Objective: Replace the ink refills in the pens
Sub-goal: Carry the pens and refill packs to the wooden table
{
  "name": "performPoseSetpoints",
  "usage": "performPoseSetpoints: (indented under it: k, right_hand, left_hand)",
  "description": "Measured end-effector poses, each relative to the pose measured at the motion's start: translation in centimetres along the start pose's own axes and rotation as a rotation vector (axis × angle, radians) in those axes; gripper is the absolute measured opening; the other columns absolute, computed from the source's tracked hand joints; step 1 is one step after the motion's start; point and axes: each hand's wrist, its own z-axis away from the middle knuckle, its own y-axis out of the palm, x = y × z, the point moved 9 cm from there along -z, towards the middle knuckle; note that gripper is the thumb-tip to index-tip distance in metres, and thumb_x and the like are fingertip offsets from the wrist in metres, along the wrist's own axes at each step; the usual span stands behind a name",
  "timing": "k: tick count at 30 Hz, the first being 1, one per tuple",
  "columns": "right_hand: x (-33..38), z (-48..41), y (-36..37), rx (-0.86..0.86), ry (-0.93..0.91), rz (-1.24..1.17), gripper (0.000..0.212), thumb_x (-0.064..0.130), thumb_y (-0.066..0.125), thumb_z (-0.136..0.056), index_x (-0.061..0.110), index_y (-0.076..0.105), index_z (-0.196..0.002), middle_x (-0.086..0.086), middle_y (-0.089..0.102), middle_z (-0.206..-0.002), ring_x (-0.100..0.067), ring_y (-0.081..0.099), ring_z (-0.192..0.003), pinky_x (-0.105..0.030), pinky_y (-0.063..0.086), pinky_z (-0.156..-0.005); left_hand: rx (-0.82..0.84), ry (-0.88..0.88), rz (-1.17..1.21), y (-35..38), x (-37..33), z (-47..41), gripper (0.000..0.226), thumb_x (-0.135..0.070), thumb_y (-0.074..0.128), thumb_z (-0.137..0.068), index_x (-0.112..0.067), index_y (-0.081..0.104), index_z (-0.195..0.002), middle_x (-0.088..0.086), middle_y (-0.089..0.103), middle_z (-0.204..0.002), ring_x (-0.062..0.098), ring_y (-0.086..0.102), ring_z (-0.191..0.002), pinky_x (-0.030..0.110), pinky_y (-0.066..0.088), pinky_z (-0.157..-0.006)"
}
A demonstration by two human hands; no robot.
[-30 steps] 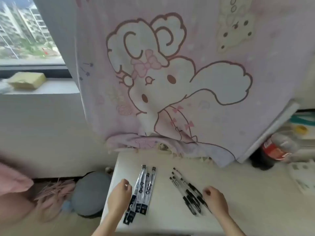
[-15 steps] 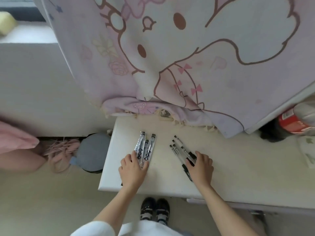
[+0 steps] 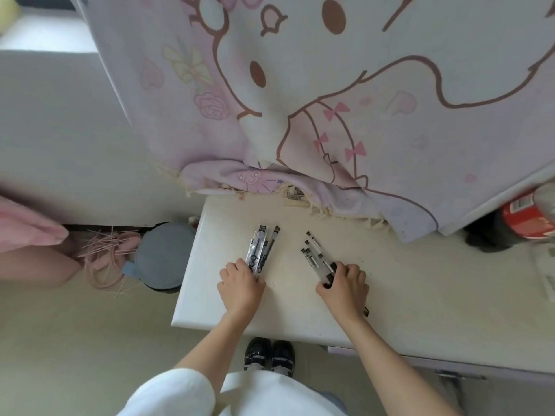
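Several refill packs [image 3: 260,250], clear sleeves with black print, lie side by side on the white table [image 3: 420,283] near its left edge. My left hand [image 3: 240,288] covers their near ends, with its fingers bent down over them. To the right lie several pens [image 3: 313,256] with clear barrels and black grips, fanned out toward the curtain. My right hand [image 3: 345,286] is on the pens' near ends, fingers curled round them and thumb against a black grip. One pen tip sticks out behind that wrist.
A pink cartoon curtain [image 3: 330,100] hangs over the table's back edge. A red-labelled bottle [image 3: 528,219] lies at the far right. Left of the table, on the floor, sit a grey round object [image 3: 163,253] and pink straw-like stuff [image 3: 105,259]. My black shoes [image 3: 268,354] show under the table edge.
The view has tilted down and closer. Both hands moved up onto the near ends of the packs and pens, and the fingers of both have curled over them.
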Motion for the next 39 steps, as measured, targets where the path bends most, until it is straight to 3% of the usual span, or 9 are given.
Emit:
performPoseSetpoints:
  k: [3, 8, 12, 17, 23, 31, 34, 36, 39]
  right_hand:
    - [0.1, -0.4, -0.2, -0.036, -0.017, 0.010, 0.043, 0.019, 0.070, -0.063, -0.002, 0.059, -0.099, -0.023, 0.056, -0.098, -0.039, 0.051, -0.095, -0.041, 0.042, -0.071]
    - [0.8, -0.7, -0.2, -0.083, -0.076, 0.075, 0.048, 0.021, 0.081, -0.029, 0.000, 0.057, -0.065, -0.016, 0.055, -0.064, -0.033, 0.056, -0.058, -0.031, 0.043, -0.045]
    - [1.5, -1.1, -0.4, -0.090, -0.116, 0.139, 0.052, 0.025, 0.080, -0.019, 0.002, 0.055, -0.058, -0.012, 0.054, -0.057, -0.029, 0.055, -0.050, -0.026, 0.041, -0.039]
    - [2.2, -1.5, -0.3, -0.085, -0.157, 0.193, 0.046, 0.018, 0.079, -0.019, 0.002, 0.053, -0.054, -0.011, 0.052, -0.053, -0.027, 0.053, -0.045, -0.022, 0.037, -0.035]
    - [1.9, -2.8, 0.4, -0.068, -0.171, 0.203, 0.045, 0.008, 0.081, -0.016, 0.003, 0.052, -0.049, -0.011, 0.050, -0.048, -0.027, 0.049, -0.036, -0.021, 0.034, -0.030]
    - [1.5, -3.1, 0.9, -0.024, -0.156, 0.092, 0.044, 0.002, 0.081, -0.016, 0.003, 0.050, -0.046, -0.011, 0.048, -0.044, -0.024, 0.046, -0.031, -0.016, 0.025, -0.025]
    - [1.2, -2.8, 0.7, -0.005, -0.113, 0.057, 0.033, -0.008, 0.077, -0.035, -0.006, 0.051, -0.056, -0.022, 0.052, -0.052, -0.033, 0.053, -0.041, -0.023, 0.031, -0.032]
    - [1.3, -2.7, -0.1, -0.011, -0.089, 0.057, 0.019, -0.005, 0.065, -0.063, -0.011, 0.056, -0.079, -0.029, 0.058, -0.078, -0.041, 0.060, -0.071, -0.035, 0.041, -0.047]
    - [0.9, -3.1, 0.1, 0.087, -0.050, 0.138, 0.027, 0.009, 0.044, -0.086, -0.005, 0.049, -0.109, -0.023, 0.053, -0.112, -0.034, 0.054, -0.104, -0.037, 0.046, -0.071]
  left_hand:
    - [0.018, -0.032, 0.029, -0.1, 0.2, -0.6, 0.025, -0.016, 0.048, -0.081, -0.003, 0.046, -0.102, 0.015, 0.051, -0.107, 0.033, 0.046, -0.100, 0.038, 0.040, -0.078]
    - [0.079, -0.077, 0.078, 0.1, 0.2, -1.1, 0.025, -0.014, 0.047, -0.082, -0.001, 0.047, -0.103, 0.016, 0.049, -0.108, 0.035, 0.047, -0.100, 0.037, 0.040, -0.074]
    - [0.098, -0.091, 0.029, -0.1, 0.0, -1.3, 0.026, -0.019, 0.049, -0.082, -0.002, 0.051, -0.102, 0.015, 0.049, -0.108, 0.034, 0.049, -0.099, 0.036, 0.041, -0.073]
    - [0.083, -0.051, 0.011, -0.4, -0.3, -1.3, 0.025, -0.022, 0.049, -0.081, -0.004, 0.050, -0.098, 0.014, 0.053, -0.103, 0.033, 0.052, -0.094, 0.035, 0.041, -0.071]
    - [0.056, -0.029, 0.111, -1.5, -0.4, -1.5, 0.020, -0.022, 0.049, -0.082, -0.010, 0.034, -0.083, 0.005, 0.050, -0.073, 0.028, 0.047, -0.067, 0.029, 0.034, -0.056]
    - [0.057, -0.022, 0.156, -1.3, -0.2, -1.3, 0.015, -0.014, 0.048, -0.080, -0.011, 0.035, -0.087, 0.006, 0.050, -0.079, 0.028, 0.046, -0.069, 0.030, 0.033, -0.057]
    - [0.047, -0.009, 0.205, -1.6, -0.6, -1.3, 0.015, -0.017, 0.047, -0.082, -0.010, 0.035, -0.087, 0.008, 0.049, -0.085, 0.028, 0.046, -0.071, 0.030, 0.032, -0.059]
    - [0.051, 0.001, 0.254, -1.6, -0.9, -1.5, 0.014, -0.015, 0.047, -0.082, -0.008, 0.037, -0.089, 0.011, 0.052, -0.090, 0.032, 0.051, -0.076, 0.032, 0.035, -0.061]
    - [0.086, 0.022, 0.369, -1.4, -1.6, -1.7, 0.017, -0.010, 0.045, -0.078, -0.007, 0.041, -0.093, 0.015, 0.056, -0.094, 0.037, 0.059, -0.078, 0.039, 0.045, -0.066]
